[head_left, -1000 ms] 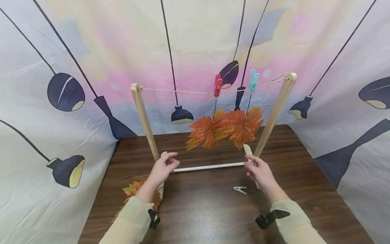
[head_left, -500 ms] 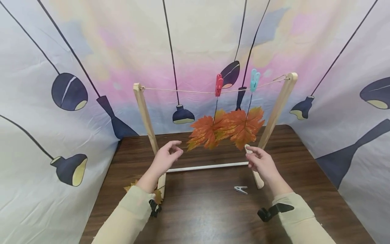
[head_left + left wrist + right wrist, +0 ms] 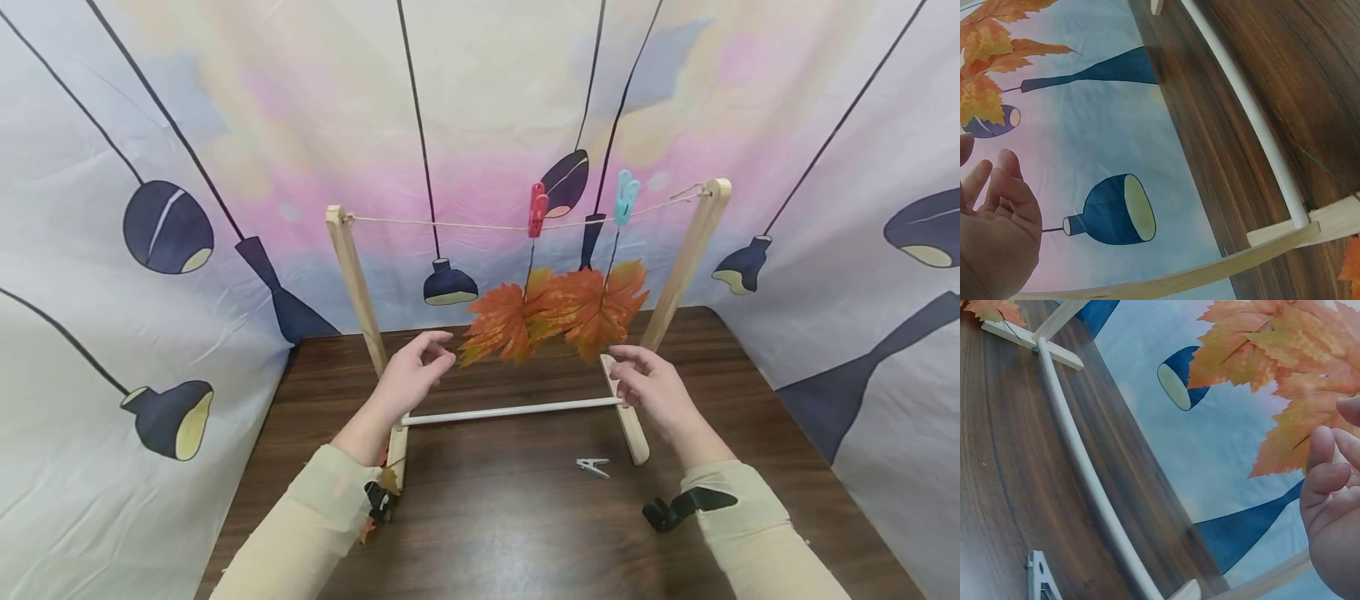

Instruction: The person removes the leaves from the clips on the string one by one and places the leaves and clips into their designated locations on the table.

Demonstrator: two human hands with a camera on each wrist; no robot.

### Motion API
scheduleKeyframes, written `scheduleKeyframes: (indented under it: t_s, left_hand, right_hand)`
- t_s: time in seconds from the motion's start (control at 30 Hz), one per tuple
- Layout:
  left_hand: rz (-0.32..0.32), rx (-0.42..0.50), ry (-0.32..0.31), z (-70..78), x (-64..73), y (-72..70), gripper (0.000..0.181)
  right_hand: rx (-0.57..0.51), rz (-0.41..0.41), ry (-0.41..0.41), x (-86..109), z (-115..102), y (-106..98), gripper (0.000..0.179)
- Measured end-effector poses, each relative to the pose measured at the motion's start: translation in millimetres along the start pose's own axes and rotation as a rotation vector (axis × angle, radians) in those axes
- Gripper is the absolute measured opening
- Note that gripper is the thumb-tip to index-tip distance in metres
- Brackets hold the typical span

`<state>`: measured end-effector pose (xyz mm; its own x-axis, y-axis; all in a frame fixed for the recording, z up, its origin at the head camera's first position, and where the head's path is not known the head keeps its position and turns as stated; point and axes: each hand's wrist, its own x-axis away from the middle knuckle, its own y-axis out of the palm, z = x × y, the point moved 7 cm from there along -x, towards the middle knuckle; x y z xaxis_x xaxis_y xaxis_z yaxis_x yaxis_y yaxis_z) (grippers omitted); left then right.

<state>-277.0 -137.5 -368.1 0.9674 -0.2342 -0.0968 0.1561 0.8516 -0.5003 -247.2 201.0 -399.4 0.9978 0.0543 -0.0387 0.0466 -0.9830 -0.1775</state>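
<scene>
My left hand (image 3: 415,372) is held in the air just inside the frame's left post, fingers loosely bent and holding nothing. On the other side, my right hand (image 3: 654,386) hovers by the right post (image 3: 688,258), its fingers also relaxed and bare. Two orange maple leaves (image 3: 498,321) hang between and above the hands, overlapping each other. A red clothespin (image 3: 537,210) and a light blue clothespin (image 3: 626,198) pin their stems to the cord (image 3: 435,223). In the right wrist view, the fingers overlap the edge of a hanging leaf (image 3: 1285,444).
A white rod (image 3: 510,411) joins the stand's two wooden feet (image 3: 634,437). One grey clothespin (image 3: 592,467) lies on the brown table (image 3: 495,517) in front of it. More leaf (image 3: 1350,265) lies by the left foot, mostly behind my left sleeve. A patterned cloth (image 3: 480,108) hangs behind.
Both hands have risen from the ends of the white rod toward the height of the leaves' lower edges. The right hand has also shifted slightly right. The pinned leaves hang much as before.
</scene>
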Motion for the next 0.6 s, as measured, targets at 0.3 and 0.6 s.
scheduleKeyframes:
  t_s: [0.3,0.6]
  left_hand:
    - [0.009,0.037,-0.041,9.2,0.0,-9.1,0.037]
    - [0.009,0.029,-0.008,21.8,-4.2,-19.3,0.039]
  right_hand:
    - [0.007,-0.021,-0.052,-9.3,-30,-8,0.043]
    - [0.023,-0.033,-0.069,-16.2,-51,-14,0.045]
